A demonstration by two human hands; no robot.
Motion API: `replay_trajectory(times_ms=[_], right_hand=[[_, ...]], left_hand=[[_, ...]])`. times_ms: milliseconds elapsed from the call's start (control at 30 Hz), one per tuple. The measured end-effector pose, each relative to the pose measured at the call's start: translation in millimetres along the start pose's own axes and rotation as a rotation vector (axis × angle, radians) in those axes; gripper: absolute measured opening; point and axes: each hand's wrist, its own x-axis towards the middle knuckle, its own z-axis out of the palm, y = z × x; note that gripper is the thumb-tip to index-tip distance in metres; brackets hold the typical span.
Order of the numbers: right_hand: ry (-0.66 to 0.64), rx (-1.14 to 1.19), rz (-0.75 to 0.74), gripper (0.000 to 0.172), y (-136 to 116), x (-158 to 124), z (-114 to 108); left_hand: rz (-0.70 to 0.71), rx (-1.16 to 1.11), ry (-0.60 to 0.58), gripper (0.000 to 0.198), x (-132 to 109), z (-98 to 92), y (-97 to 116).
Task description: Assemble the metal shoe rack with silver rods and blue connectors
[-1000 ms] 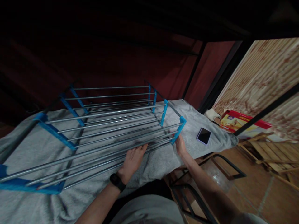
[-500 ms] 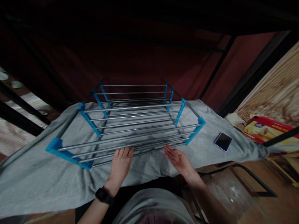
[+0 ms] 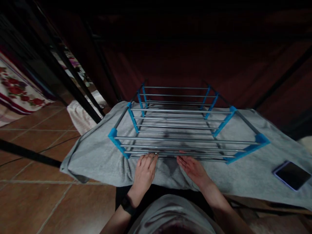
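Observation:
A shoe rack (image 3: 181, 139) of grey metal tubes with blue plastic end pieces lies across a grey blanket in front of me. My left hand (image 3: 145, 170), with a dark watch on its wrist, curls its fingers over the lower front tubes, left of the middle. The fingertips are hidden behind the tubes. Close by on the right, my right hand (image 3: 192, 169) is open, palm turned partly up and inward. Its fingers reach to the same front tubes and hold nothing that I can see.
On the grey blanket (image 3: 97, 159) a phone (image 3: 292, 175) lies at the right. A dark red cloth (image 3: 170, 61) hangs behind the rack. Black metal bars (image 3: 70, 73) slant down at the left, above the tiled floor (image 3: 36, 195). A floral cloth (image 3: 19, 87) hangs far left.
My view has swung left, so the rack and phone appear farther right and more floor shows. Both hands remain at the front tubes; the right hand stays open.

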Motion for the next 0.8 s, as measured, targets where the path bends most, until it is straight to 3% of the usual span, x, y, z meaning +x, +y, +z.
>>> replay_trajectory(times_ms=[67,167,233,300,400,467,633,800], right_hand=[[-0.002,0.009,0.022,0.026,3.4,2.6,4.7],[-0.016,-0.005,0.039,0.026,5.6,5.2,10.5],[-0.016,-0.022,0.048,0.027,7.3,7.2,13.8],[-0.013,-0.038,0.062,0.028,10.6,10.2,16.4],[0.000,-0.058,0.076,0.025,17.8,16.7,19.8],[0.008,-0.058,0.082,0.023,23.0,21.5,23.2],[0.028,-0.042,0.088,0.021,32.5,30.0,37.3],[0.065,-0.021,0.049,0.021,37.8,34.1,44.8]], left_hand=[[-0.141,-0.070,0.119,0.034,-15.0,-9.3,-11.0],[-0.516,-0.204,0.448,0.020,-26.8,-21.4,-41.4],[-0.750,-0.364,0.663,0.022,-24.4,-24.9,-66.0],[-0.922,-0.616,0.751,0.030,-15.7,-23.7,-87.7],[-1.068,-1.030,0.719,0.042,0.3,-14.9,-108.5],[-1.093,-1.184,0.670,0.050,8.6,-7.3,-115.2],[-1.079,-1.194,0.494,0.067,16.8,4.7,-121.9],[-1.098,-1.197,0.425,0.063,19.8,13.2,-127.7]])
